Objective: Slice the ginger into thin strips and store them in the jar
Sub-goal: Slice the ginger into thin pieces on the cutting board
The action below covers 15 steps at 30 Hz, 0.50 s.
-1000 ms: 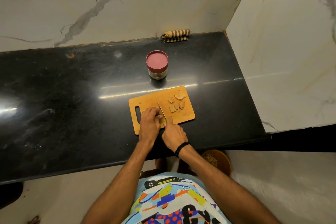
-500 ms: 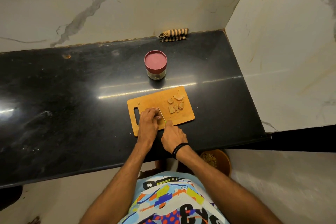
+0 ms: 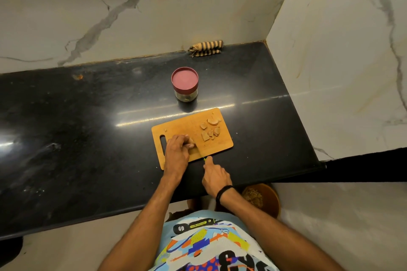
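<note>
On the cutting board (image 3: 182,125), left hand (image 3: 176,152) curled round a ginger piece (image 3: 191,141), right hand (image 3: 215,177) gripping a green-handled knife (image 3: 202,155), slices (image 3: 210,130) alongside.

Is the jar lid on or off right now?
On. The maroon lid covers the whole top of the upright jar, which stands on the counter behind the cutting board.
</note>
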{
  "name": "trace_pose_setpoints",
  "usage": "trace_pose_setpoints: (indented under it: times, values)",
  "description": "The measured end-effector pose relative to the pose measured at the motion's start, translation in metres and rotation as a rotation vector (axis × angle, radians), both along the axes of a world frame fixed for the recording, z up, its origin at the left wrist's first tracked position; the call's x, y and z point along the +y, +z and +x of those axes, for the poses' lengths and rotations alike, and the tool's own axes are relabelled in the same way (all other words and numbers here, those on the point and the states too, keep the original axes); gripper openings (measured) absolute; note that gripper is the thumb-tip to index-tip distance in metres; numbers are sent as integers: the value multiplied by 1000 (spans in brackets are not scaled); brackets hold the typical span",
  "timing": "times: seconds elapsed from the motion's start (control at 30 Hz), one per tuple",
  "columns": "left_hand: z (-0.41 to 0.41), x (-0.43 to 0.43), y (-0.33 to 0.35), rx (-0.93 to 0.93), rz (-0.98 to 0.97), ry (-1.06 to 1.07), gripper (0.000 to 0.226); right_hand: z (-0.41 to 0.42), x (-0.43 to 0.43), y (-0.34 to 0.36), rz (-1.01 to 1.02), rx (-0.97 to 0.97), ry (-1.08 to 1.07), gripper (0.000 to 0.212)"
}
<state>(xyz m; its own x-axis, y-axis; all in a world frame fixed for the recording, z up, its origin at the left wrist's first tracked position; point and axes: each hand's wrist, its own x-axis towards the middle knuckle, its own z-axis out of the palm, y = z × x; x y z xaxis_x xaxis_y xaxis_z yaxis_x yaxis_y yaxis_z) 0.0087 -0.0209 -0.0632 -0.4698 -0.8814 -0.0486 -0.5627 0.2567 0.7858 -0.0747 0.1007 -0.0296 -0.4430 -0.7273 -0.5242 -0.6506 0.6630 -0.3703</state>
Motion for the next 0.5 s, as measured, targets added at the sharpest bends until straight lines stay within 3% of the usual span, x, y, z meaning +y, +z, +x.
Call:
trace_pose_setpoints:
  times: [0.3, 0.5]
  values:
    - [0, 4, 1, 44, 24, 21, 14, -30, -25, 0, -15, -167, -114, 22]
    - [-1, 5, 3, 50, 49, 40, 17, -48, -37, 3, -5, -583, -375, 26]
